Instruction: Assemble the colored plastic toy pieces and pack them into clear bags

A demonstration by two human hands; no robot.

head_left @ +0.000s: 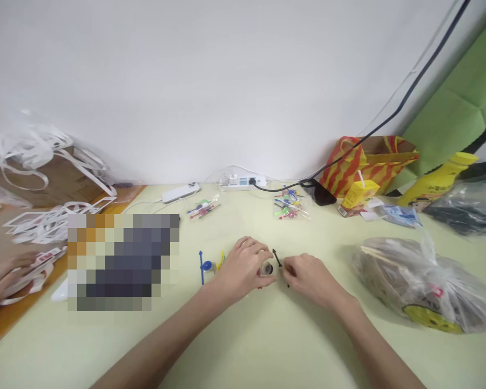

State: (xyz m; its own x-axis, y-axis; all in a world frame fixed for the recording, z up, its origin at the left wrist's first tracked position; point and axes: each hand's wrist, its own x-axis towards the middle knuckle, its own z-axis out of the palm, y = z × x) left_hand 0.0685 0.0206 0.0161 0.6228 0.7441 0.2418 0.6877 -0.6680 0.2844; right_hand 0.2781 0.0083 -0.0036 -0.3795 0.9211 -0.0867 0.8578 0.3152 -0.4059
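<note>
We are pinching small plastic parts between both hands at the middle of the table.

Our left hand is curling its fingers close together over a small round piece, gripping it at the fingertips, while our right hand is pinching a thin black stick between thumb and forefinger, its other fingers folded in. The stick is slanting up just above the round piece, between the two hands; we cannot tell whether they are touching. A blue and yellow toy part is lying just left of our left fingers. Another person's hand is resting far off at the left edge, well apart from ours.
</note>
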